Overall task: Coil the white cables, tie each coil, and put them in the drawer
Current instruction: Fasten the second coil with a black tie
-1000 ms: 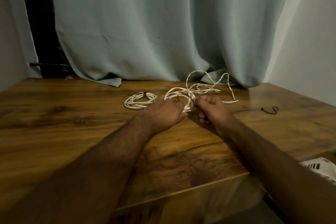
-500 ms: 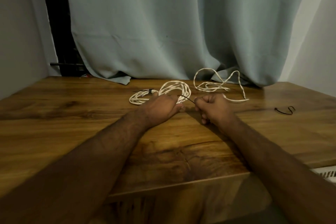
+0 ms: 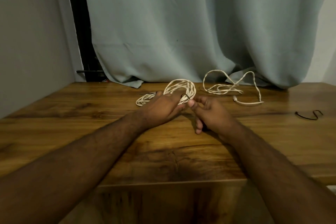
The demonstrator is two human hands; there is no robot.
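Far left stands a grey wall (image 3: 32,42), then a dark gap (image 3: 80,32) beside it. A pale blue-green fabric curtain (image 3: 190,23) hangs behind the brown wood-grain tabletop (image 3: 72,114), its hem resting on the rear edge.

Left of centre on the tabletop lies a flat tied coil of white cable (image 3: 143,99), bound by a dark tie at its far side; the left hand hides its right part.

The left hand (image 3: 161,109) is knuckles-up, its grip closed round the near side of a second coil of white cable (image 3: 181,87), which stands tilted up off the tabletop behind the fingers. A thin black tie (image 3: 185,96) loops around this coil's strands at the point where the hand holds them.

The right hand (image 3: 211,114) sits just beside the left, thumb tip near the black tie. Its fingers are loosely curled; its grip is released and holds nothing visible.

Right of the hands, a loose uncoiled white cable (image 3: 234,87) sprawls near the curtain hem, one end lying on the tabletop.

Far right, well apart, lies a spare black wire tie (image 3: 309,115), bent in an S-curve.

No container appears in view.
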